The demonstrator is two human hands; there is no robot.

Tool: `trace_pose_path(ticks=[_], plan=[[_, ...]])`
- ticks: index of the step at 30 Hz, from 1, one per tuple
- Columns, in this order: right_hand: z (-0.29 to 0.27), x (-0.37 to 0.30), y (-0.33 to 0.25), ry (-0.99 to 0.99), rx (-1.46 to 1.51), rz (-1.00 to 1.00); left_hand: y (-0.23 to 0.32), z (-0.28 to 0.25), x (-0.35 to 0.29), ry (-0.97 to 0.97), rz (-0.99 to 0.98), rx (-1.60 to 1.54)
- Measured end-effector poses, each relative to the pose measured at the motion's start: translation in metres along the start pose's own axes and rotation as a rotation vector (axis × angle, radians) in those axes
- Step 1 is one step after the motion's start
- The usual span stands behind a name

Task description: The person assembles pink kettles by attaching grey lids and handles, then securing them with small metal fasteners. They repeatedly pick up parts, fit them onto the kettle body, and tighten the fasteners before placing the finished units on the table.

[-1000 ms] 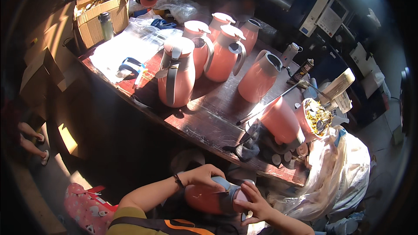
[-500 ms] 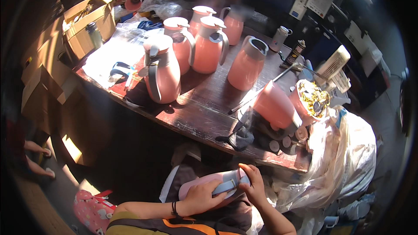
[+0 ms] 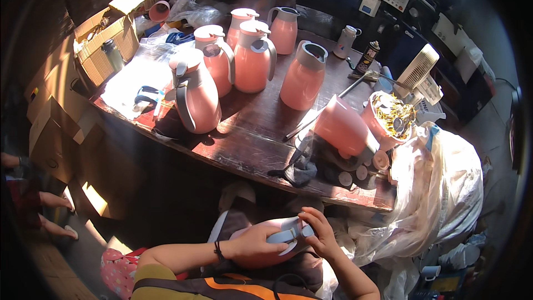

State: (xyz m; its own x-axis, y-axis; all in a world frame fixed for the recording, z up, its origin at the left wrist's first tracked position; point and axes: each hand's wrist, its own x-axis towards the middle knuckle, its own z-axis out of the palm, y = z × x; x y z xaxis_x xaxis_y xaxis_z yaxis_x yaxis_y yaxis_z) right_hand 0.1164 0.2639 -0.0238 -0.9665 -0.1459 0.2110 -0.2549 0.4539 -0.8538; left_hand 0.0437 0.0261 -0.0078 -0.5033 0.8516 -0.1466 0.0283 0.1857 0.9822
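One held jug: pink with a grey collar, on its side over the person's lap, off the bench and below its near edge.
Left hand: closed on the jug's body, fingers bent across it beside the grey-blue handle.
Right hand: gripping the jug's mouth end between thumb and curled fingers.
Standing jugs: six pink ones, upright, spread from the bench's left part toward its far edge.
Overturned jug: near the near right corner, grey mouth end toward the near edge.
Round caps: at the near right corner, by that jug's mouth.
Dark cloth: on the near edge, left of the caps.
Pink tub: at the right edge, holding gold-coloured strands.
Cardboard box: at the far left corner.
Plastic bag: beside the right edge.
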Motion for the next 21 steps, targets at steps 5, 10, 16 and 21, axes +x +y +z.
trace_pose_path(ticks=[5,10,16,21], plan=[[-0.001,0.001,-0.016,0.052,-0.106,-0.005,-0.009,-0.022,0.025,-0.307,-0.200,-0.271],[0.005,-0.007,-0.016,0.153,-0.084,0.059,-0.003,0.003,0.025,-0.097,-0.026,-0.058],[0.015,-0.009,-0.013,0.211,-0.071,0.132,0.004,0.009,0.019,-0.001,-0.100,-0.006],[0.016,0.002,-0.017,0.220,-0.062,0.106,0.000,-0.003,0.016,0.049,-0.210,0.030]])
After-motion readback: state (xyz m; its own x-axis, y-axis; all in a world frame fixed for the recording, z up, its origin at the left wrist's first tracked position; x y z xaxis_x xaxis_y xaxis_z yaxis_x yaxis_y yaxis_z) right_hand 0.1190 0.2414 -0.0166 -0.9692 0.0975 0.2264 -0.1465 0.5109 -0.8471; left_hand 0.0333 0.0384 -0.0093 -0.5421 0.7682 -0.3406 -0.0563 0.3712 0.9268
